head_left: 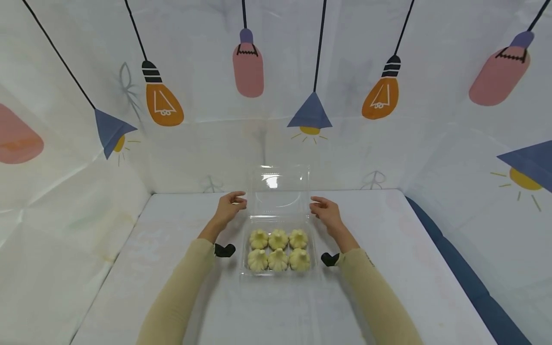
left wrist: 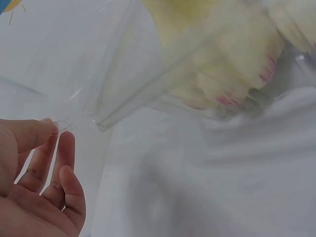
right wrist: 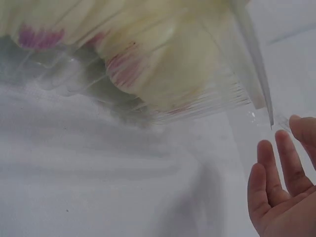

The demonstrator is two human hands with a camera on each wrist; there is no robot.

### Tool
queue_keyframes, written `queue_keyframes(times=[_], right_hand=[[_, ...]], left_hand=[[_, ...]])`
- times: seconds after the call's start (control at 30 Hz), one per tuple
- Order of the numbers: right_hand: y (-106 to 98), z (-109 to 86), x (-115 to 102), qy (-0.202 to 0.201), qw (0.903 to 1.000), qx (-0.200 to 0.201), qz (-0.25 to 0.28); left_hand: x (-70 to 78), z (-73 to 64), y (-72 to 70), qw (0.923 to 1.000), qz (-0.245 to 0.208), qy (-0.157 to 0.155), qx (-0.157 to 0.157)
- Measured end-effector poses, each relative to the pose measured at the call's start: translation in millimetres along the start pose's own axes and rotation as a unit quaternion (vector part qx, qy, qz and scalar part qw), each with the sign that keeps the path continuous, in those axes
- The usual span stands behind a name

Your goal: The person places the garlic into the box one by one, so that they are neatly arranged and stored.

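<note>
A clear plastic clamshell box [head_left: 276, 273] stands on the table with its lid [head_left: 279, 199] raised at the far side. Inside sit pale yellow garlic bulbs [head_left: 278, 259] in two rows, with purple streaks showing in both wrist views. My left hand [head_left: 228, 209] is at the lid's left side; in the left wrist view its thumb and index fingertip pinch a corner of the clear plastic [left wrist: 74, 123]. At the opposite side, my right hand [head_left: 328, 214] pinches the lid's edge between thumb and index finger, its other fingers [right wrist: 257, 187] held away from the plastic.
The white table [head_left: 276, 316] ends at a white backdrop [head_left: 276, 139] printed with hanging lamps. Dark blue fabric [head_left: 457, 268] runs along the table's right side. A black strap end [head_left: 225, 250] sticks out from each sleeve cuff.
</note>
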State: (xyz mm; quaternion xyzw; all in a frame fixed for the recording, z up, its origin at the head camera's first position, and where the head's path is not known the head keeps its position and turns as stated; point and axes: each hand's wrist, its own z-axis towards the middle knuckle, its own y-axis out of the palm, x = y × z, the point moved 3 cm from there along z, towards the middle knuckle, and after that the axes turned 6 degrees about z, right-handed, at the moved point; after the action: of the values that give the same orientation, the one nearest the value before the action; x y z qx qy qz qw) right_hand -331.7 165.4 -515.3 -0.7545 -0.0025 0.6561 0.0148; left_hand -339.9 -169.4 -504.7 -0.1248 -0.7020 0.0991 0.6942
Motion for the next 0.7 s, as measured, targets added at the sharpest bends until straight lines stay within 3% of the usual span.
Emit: queue_keyframes(times=[0.2, 0.37, 0.7], right_hand=[[-1, 2.9, -11, -0.022, 0.9994, 0.026, -0.006], [-3, 7.3, -14, -0.05, 0.9977, 0.041, -0.021], [-7, 10.2, -21, -0.076, 0.9965, 0.034, 0.002]], left_hand=[[8.8, 5.8, -4.4, 0.999, -0.021, 0.035, 0.017], [14.7, 6.4, -5.5, 0.9965, -0.007, 0.067, 0.05], [17.9, 3.0, -4.0, 0.9926, 0.005, 0.083, 0.089]])
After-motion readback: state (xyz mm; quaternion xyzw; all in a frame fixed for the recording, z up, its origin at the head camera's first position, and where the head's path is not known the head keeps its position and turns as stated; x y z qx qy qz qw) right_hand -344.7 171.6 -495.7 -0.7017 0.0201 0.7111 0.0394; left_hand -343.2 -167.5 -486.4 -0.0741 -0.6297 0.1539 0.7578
